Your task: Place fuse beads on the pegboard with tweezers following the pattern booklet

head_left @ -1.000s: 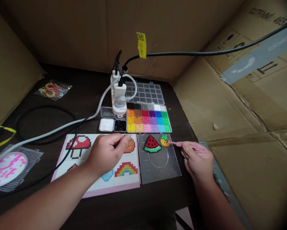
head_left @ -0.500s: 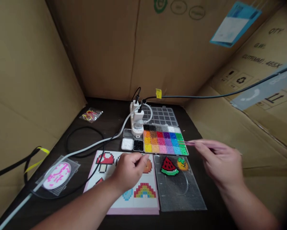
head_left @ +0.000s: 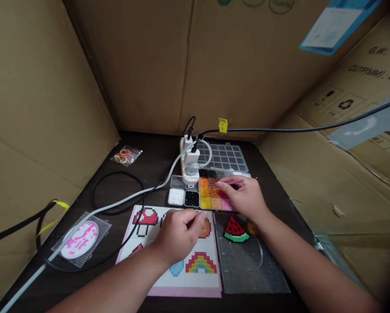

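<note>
1. Cardboard walls [head_left: 143,65] are set around a dark tabletop [head_left: 162,156]; any stray bead dropped there could easily be lost against its dark surface.
2. Pattern sheet [head_left: 162,284], lower centre of the frame: its upper left part is crossed by a black cable [head_left: 144,209], so it could be shifted if that cable were tugged.
3. Clear pegboard [head_left: 253,278], lower right of centre: it is overhung by the right forearm, and beads could be knocked out of line if the arm were lowered; whether it is touched cannot be told.
4. Bead case [head_left: 214,210], just above centre right: colours could be mixed if its compartment walls were bumped.
5. White power strip [head_left: 191,179], standing at the case's left edge: the case could be jolted if the grey cable [head_left: 117,200] were pulled.
6. Left hand [head_left: 180,237], over the sheet: the fingers are curled and the thumb is brought to the forefinger; nothing is seen held.
7. Right hand [head_left: 245,195], over the case: pink tweezers [head_left: 236,181] are pinched in nearly closed fingers.
8. Watermelon figure [head_left: 236,229], on the pegboard: it could be disturbed by a dragged wrist.
9. Tweezer tips, above orange and brown compartments: no bead can be made out; one could be flicked away by too hard a squeeze.
</note>
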A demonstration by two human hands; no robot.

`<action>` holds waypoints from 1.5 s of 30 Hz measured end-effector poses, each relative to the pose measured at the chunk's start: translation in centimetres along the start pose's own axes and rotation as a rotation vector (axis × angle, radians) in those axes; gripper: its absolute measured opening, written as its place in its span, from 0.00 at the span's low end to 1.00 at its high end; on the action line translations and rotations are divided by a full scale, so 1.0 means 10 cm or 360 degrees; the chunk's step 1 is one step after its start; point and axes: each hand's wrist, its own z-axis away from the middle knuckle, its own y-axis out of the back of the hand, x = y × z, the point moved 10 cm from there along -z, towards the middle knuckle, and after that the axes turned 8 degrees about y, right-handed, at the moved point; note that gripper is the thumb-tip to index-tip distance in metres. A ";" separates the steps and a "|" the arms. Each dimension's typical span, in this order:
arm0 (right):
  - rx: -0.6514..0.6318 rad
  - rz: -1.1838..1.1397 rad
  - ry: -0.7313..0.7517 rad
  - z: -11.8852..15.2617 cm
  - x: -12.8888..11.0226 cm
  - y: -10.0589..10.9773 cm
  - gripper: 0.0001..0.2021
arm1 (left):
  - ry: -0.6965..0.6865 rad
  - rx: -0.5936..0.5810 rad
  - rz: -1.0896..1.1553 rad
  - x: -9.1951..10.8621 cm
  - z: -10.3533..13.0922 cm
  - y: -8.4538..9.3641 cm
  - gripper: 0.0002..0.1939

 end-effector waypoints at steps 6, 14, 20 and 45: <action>-0.0059 -0.0131 -0.0025 -0.01 0.08 -0.01 0.07 | 0.0006 -0.0009 -0.0002 0.00 -0.01 -0.01 0.25; -0.0102 -0.0157 -0.0034 -0.01 0.14 -0.10 0.08 | 0.0000 -0.0005 -0.0007 -0.02 -0.01 -0.01 0.25; -0.0045 -0.0116 -0.0028 -0.01 0.15 -0.07 0.09 | -0.0023 -0.0007 0.0005 0.02 0.01 0.00 0.24; -0.0157 -0.0074 -0.0056 0.01 0.12 -0.08 0.10 | -0.0066 0.0008 0.0027 0.06 0.01 0.02 0.24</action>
